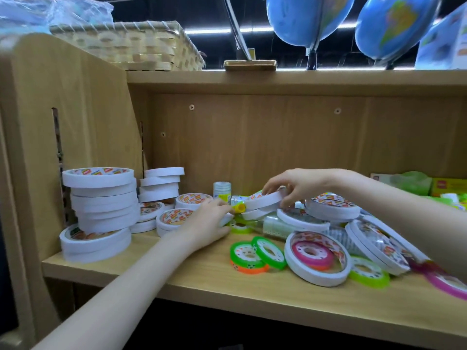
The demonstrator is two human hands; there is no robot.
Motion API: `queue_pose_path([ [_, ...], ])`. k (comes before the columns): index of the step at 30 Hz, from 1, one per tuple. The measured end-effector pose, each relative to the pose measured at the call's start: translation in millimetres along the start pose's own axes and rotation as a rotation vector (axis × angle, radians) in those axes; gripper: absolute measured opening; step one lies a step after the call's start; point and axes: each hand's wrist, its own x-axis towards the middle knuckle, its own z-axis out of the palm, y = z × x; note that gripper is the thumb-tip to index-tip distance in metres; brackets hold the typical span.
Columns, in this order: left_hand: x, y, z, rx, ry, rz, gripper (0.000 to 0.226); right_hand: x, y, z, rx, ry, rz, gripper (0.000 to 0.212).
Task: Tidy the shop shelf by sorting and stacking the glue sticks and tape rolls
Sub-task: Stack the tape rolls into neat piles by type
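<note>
Wooden shelf board [177, 274], light oak finish, contents listed left to right.

Tall stack of flat white tape rolls [101, 198], at the far left against the side panel, leaning slightly. Shorter stack of white tape rolls [160, 184] just behind and to its right. Several single white rolls with orange-printed cores [174, 218] lie flat beside them.

Left hand [207, 223]: fingers curled, reaching into the pile beside a yellow-capped glue stick [238, 207]; whether it grips the stick or the white roll under its fingertips cannot be told.

Right hand [295, 185]: fingers and thumb pinch a white tape roll [264, 199] by its rim, held tilted just above the heap, directly right of the glue stick.

Loose heap of white and clear tape rolls [333, 208] under and right of that hand. Small green [267, 251], orange [249, 269] and pink [313, 253] plastic-cored tape rolls lie at the front edge; the pink one sits inside a large white roll [318, 276].
</note>
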Motion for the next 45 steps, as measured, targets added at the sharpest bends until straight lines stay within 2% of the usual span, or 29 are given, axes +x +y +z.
queue_pose_path([
  [3, -9, -2, -6, -0.01, 0.044, 0.003, 0.038, 4, -1, -4, -0.032, -0.029, 0.007, 0.02],
  [6, -21, -8, -8, 0.005, 0.044, -0.004, 0.037, 0, -1, -20, 0.034, 0.063, -0.007, 0.005],
  [12, -36, -12, -6, 0.023, 0.11, -0.094, 0.037, -4, -10, -45, 0.358, 0.291, -0.036, 0.004],
  [16, -42, -18, -7, 0.042, 0.132, -0.14, 0.035, 29, -44, -26, 0.376, 0.311, -0.091, 0.014],
  [19, -44, -21, -8, -0.039, 0.169, -0.151, 0.028, 71, -68, -7, 0.318, 0.342, -0.117, 0.004],
  [21, -45, -20, -9, -0.06, 0.183, -0.147, 0.025, 98, -79, 5, 0.252, 0.366, -0.136, 0.013],
  [24, -45, -23, -10, -0.148, 0.235, -0.139, 0.032, 126, -88, 19, 0.108, 0.293, -0.128, 0.025],
  [26, -45, -25, -12, -0.198, 0.266, -0.134, 0.025, 132, -89, 20, 0.045, 0.191, -0.114, 0.033],
  [29, -45, -24, -12, -0.198, 0.268, -0.125, 0.011, 128, -89, 16, 0.181, 0.101, -0.143, 0.034],
  [30, -45, -24, -11, -0.185, 0.254, -0.123, 0.013, 126, -88, 15, 0.192, 0.127, -0.16, 0.031],
  [34, -46, -21, -8, -0.062, 0.163, -0.148, 0.033, 113, -81, 14, 0.132, 0.4, -0.169, 0.019],
  [37, -45, -21, -6, 0.011, 0.144, -0.167, 0.035, 96, -71, 11, 0.168, 0.478, -0.123, 0.013],
  [39, -43, -19, -6, 0.006, 0.143, -0.175, 0.032, 83, -60, 11, 0.072, 0.407, -0.043, 0.015],
  [42, -42, -17, -7, -0.02, 0.171, -0.191, 0.029, 72, -51, 27, -0.134, 0.159, 0.073, 0.027],
  [45, -43, -16, -10, -0.088, 0.239, -0.191, 0.026, 71, -53, 37, -0.119, 0.175, 0.063, 0.021],
])
